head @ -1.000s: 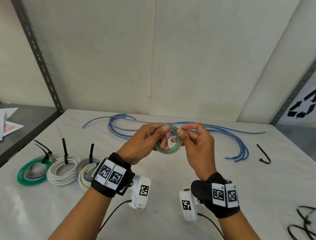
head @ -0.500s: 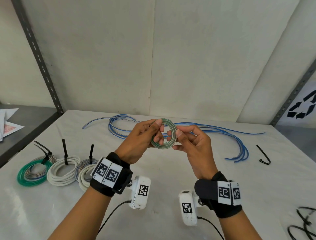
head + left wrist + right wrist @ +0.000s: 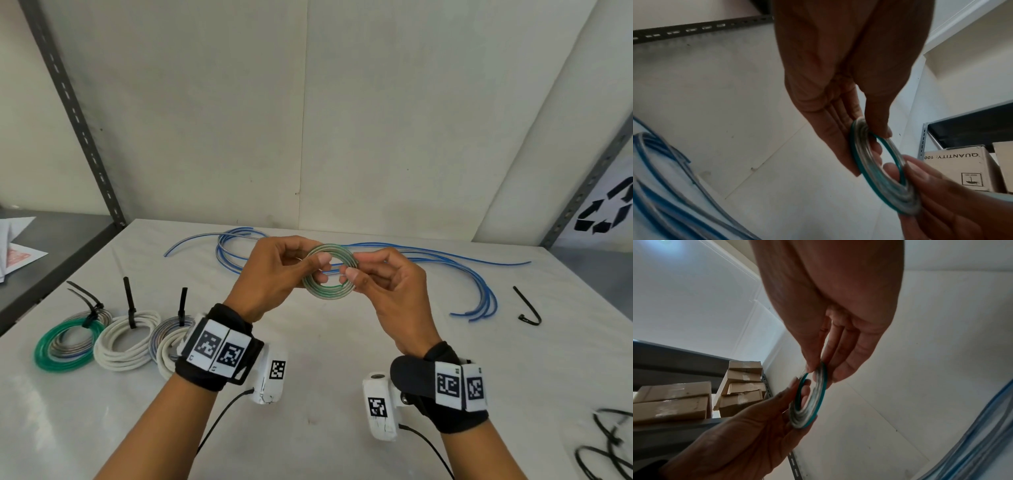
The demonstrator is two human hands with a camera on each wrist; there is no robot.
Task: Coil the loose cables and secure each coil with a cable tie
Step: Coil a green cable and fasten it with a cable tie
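Item, at 9 o'clock on your worktop (image 3: pixel 342 394): three tied coils in a row, a green coil (image 3: pixel 65 346), a white coil (image 3: pixel 128 342) and a grey-and-white coil (image 3: pixel 168 342) partly behind your left wrist, each with a black tie standing up from it; well apart from your hands.

Item, centre, held up above the worktop: the small green-and-clear coil (image 3: pixel 329 271), untied; your left hand (image 3: pixel 274 277) pinches its rim at 9 o'clock, thumb in front and fingers (image 3: pixel 838 129) behind; your right hand (image 3: pixel 387 291) pinches the rim at about 4 o'clock, fingers clamped likewise; the flat face of the coil is turned towards you.

Item, at 12 o'clock behind the coil: loose blue cables (image 3: pixel 428 260), sprawled left to right, not yet coiled.

Item, at 3 o'clock: one loose black cable tie (image 3: pixel 529 308), lying flat, nearer your right hand; nothing lies between; judged, that hand must let go to fetch it, leaving the left to keep the turns from springing.

Item, at 5 o'clock, at the frame's edge: more black ties (image 3: pixel 606 445), blurred.
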